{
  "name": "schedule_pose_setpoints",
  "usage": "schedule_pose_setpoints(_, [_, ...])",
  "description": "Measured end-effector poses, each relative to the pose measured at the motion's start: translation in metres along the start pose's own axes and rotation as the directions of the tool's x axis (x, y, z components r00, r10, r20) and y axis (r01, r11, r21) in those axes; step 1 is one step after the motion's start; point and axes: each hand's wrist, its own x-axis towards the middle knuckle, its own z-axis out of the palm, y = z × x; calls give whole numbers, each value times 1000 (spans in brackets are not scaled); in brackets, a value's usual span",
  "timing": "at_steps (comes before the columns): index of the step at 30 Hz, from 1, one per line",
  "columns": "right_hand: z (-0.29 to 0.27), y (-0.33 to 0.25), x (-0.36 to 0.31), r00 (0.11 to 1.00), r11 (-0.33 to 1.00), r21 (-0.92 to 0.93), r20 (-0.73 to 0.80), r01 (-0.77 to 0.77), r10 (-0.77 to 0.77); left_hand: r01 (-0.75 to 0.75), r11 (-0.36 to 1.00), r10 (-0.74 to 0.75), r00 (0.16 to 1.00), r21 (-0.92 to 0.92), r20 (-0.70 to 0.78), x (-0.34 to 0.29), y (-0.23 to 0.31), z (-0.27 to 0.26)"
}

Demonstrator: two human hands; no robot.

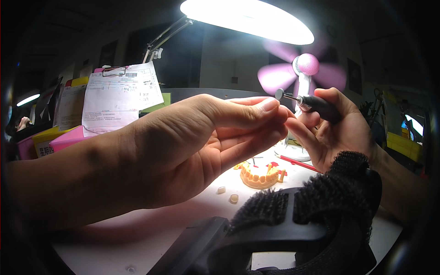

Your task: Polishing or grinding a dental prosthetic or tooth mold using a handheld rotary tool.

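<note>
Under lamp (247, 18) | left hand (197, 137) pinched | right hand (343, 130) gripping handpiece (324, 107) | black strap (330, 195) obscures table (110, 243)

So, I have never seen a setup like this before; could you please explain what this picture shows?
There is no robot here: a person works with two bare hands, seen by a wide fisheye camera on their head, so edges bend. The right hand holds a dark-handled tool tipped with a small round disc. The left hand has its fingertips pinched beside the disc; anything between them is hidden. On the white table lie a tan dental model, two small tooth-like pieces and a red pencil. Behind are a bright lamp and a pink fan.
</note>
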Motion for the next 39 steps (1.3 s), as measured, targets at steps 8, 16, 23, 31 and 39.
schedule_pose_setpoints(8, [16, 3, -5, 992, 992, -76, 57, -105, 110, -17, 1000, 17, 1000, 1, -24, -6, -2, -1])
schedule_pose_setpoints(16, [-19, -16, 10, 993, 995, 5, 61, -98, 97, 1, 1000, -2, 1000, -9, -5, -1, 1, 2])
schedule_pose_setpoints(23, [7, 0, -2, 995, 993, -90, 58, -72, 77, 1, 1000, -1, 1000, -16, 13, 1, 0, -4])
schedule_pose_setpoints(31, [20, -46, -16, 893, 928, -239, -418, -286, 168, 5, 879, 117, 968, 478, -224, -3, 8, -12])
schedule_pose_setpoints(39, [-2, -122, -146, 783, -245, -798, -393, -551, -482, 115, 603, 26, 986, 789, -164, 1, 8, -14])
